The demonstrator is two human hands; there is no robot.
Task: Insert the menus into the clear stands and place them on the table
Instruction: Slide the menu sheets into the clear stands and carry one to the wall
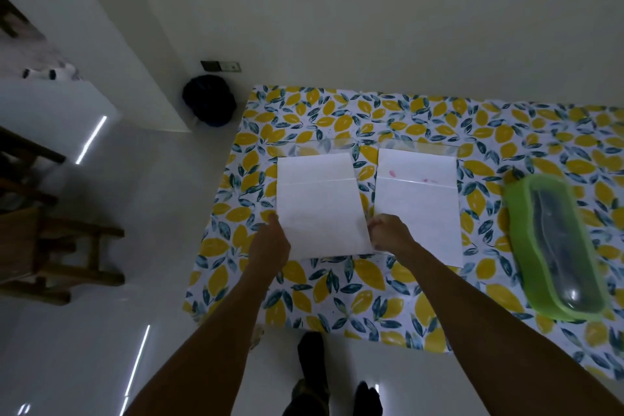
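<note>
Two white menu sheets lie side by side on the lemon-patterned tablecloth (337, 297). The left menu (320, 213) sits partly in a clear stand (324, 145) whose far edge shows past the paper. The right menu (418, 199) lies partly in a second clear stand (425, 145) and carries small pink marks. My left hand (270, 240) pinches the left menu's near left edge. My right hand (388, 233) is closed at that menu's near right edge, over the gap between the two sheets.
A green plastic container with a clear lid (560, 246) lies on the table's right side. Wooden chairs (50, 246) stand on the white floor to the left. A dark bag (209, 101) rests by the wall. My feet (314, 378) show below the table's near edge.
</note>
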